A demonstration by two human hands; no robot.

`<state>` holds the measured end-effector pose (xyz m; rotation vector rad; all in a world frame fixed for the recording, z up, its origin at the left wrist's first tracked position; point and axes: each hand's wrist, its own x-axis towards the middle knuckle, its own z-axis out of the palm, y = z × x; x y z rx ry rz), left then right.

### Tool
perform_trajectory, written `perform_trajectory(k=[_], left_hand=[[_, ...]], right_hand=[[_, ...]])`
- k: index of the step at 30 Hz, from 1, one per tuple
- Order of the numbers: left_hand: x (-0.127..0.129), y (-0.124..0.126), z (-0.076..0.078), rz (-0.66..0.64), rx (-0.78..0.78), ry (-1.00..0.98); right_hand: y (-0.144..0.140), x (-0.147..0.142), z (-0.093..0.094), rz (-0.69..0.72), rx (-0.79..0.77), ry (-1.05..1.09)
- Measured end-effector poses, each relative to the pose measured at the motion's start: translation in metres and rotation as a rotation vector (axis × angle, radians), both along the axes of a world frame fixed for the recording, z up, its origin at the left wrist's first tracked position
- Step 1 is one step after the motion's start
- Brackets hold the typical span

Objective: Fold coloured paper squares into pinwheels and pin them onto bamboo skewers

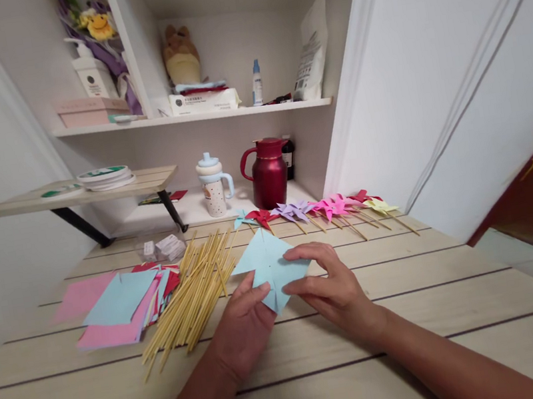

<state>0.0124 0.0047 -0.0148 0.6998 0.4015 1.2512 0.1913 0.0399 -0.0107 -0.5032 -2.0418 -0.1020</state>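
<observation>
A light blue paper square (pixel 266 253), cut in from its corners and turned point-up, is held above the table between both hands. My left hand (pixel 247 317) grips its lower left part, the thumb lying on the front face and the other fingers behind. At the right side, my right hand (pixel 333 283) has its fingertips on the paper's edge and lower corner. Just left of my left hand lies a loose heap of thin wooden sticks (pixel 193 295). Small dark dots show near the paper's middle.
Left of the sticks lie stacked coloured paper sheets (pixel 120 300) and a clear box of small white packs (pixel 165 248). Finished paper pinwheels (pixel 331 207) on sticks line the table's back. Behind them stand a red jug (pixel 269 175) and a tumbler (pixel 214 191).
</observation>
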Motion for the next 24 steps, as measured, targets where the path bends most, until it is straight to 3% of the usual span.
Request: perform_trajectory(k=[6,12,18,24], left_hand=[[0.0017,0.0003,-0.0007,-0.008,0.082,-0.008],[0.0058,0.0026,-0.0001,0.065,-0.007,-0.045],[0.004,0.0042,0.0026,0.073,-0.078,-0.127],[0.0038,0.0036,0.0039,0.081,-0.112,-0.124]], right_hand=[[-0.0006,-0.0022,0.0012,0.009,0.003,0.01],[0.0003,-0.002,-0.0016,0.014,-0.028,-0.004],[0.0044,0.0017,-0.0049,-0.016,-0.211,0.103],[0.0012,0.0045,0.0005,-0.111,-0.147,0.227]])
